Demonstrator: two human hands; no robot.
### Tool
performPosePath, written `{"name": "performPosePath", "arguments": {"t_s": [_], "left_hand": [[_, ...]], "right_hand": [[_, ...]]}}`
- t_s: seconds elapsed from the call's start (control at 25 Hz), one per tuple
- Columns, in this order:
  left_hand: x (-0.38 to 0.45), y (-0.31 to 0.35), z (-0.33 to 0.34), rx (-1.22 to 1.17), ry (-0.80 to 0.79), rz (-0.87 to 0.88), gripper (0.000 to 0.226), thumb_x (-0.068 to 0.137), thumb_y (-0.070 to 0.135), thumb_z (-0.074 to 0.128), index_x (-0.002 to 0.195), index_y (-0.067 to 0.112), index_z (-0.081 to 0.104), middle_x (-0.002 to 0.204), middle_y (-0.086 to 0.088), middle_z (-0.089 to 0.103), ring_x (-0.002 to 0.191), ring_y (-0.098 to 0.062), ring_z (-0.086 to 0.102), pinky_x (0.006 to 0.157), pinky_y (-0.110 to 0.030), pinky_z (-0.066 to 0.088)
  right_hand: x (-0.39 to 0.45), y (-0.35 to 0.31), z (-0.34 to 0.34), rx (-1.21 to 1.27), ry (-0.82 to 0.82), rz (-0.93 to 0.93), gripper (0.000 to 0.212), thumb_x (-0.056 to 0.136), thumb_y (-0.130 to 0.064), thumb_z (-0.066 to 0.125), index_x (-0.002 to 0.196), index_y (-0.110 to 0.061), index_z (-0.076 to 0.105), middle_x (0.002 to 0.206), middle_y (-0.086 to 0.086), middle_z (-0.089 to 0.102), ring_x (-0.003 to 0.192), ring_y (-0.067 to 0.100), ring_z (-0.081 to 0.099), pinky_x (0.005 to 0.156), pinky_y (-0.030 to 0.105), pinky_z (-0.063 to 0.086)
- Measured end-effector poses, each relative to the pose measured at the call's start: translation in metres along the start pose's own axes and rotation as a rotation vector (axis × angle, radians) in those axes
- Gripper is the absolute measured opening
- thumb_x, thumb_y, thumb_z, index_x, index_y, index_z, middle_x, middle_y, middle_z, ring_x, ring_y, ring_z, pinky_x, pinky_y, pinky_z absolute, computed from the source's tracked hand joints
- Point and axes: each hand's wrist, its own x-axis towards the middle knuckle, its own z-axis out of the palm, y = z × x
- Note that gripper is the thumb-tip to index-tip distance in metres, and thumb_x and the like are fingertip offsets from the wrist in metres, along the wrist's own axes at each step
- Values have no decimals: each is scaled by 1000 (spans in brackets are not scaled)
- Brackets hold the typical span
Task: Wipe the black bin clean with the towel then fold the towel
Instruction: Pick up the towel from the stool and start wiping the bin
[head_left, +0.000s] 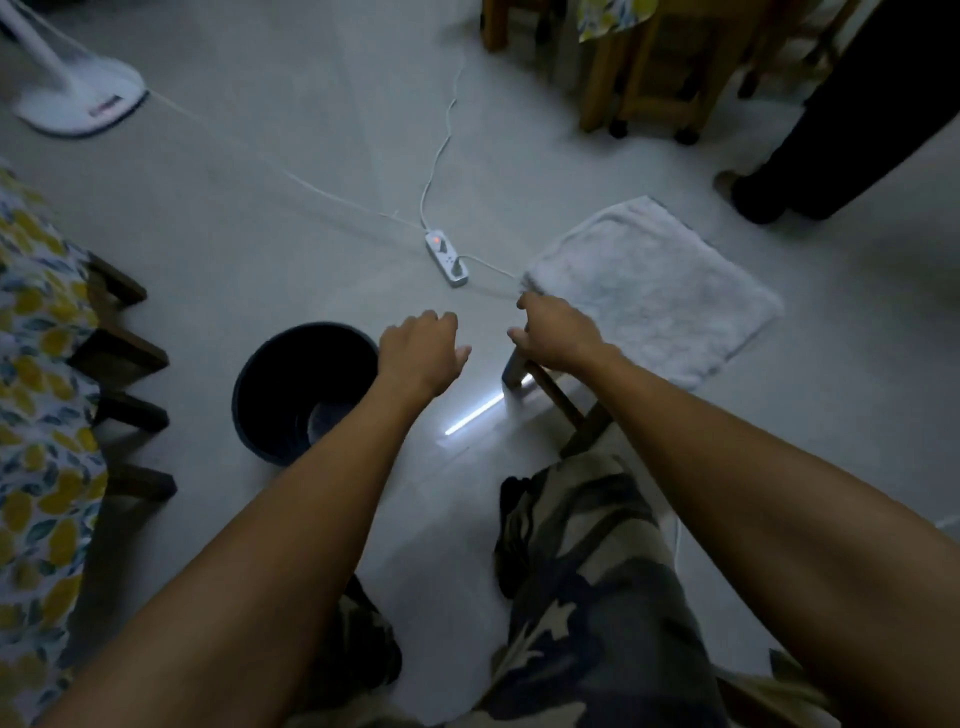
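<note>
The black bin (291, 395) stands upright on the pale floor, left of centre, its inside dark. My left hand (421, 348) hovers just past the bin's right rim, fingers loosely spread and holding nothing. The white towel (654, 296) lies spread flat on the floor at the right. My right hand (558, 332) reaches to the towel's near-left corner. Its fingertips are at the towel's edge, the thumb is apart from them, and I see no cloth between the fingers. Both forearms stretch forward from the bottom of the view.
A white power strip (447, 257) with cords lies beyond my hands. A stool leg (514, 369) shows under my right hand. A fan base (83, 101) stands far left, wooden chairs (660, 67) at the back, a lemon-print cloth (36, 389) at the left, and another person's foot (748, 197) at the right.
</note>
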Motion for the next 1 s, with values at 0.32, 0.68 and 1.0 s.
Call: {"name": "performPosePath", "arguments": {"t_s": [0.32, 0.68, 1.0], "left_hand": [[25, 114, 7, -36, -35, 185, 36, 96, 47, 53, 120, 20, 56, 112, -8, 63, 100, -30, 63, 82, -43, 51], [28, 92, 44, 29, -75, 130, 43, 95, 51, 52, 123, 18, 57, 112, -7, 65, 96, -28, 64, 80, -43, 53], [16, 73, 27, 30, -61, 94, 47, 96, 52, 51, 127, 17, 56, 116, -7, 64, 100, -28, 64, 80, -41, 51]], "right_hand": [[-35, 129, -34, -35, 125, 208, 49, 96, -42, 59, 136, -15, 50, 133, 14, 57, 118, 34, 56, 94, 50, 52], [-17, 126, -5, 36, 109, 383, 92, 87, -74, 47, 158, -19, 24, 169, 12, 13, 154, 43, 10, 118, 63, 15], [-30, 90, 4, 87, 364, 254, 13, 95, -28, 60, 104, -20, 57, 116, 6, 60, 109, 28, 55, 95, 50, 48]]}}
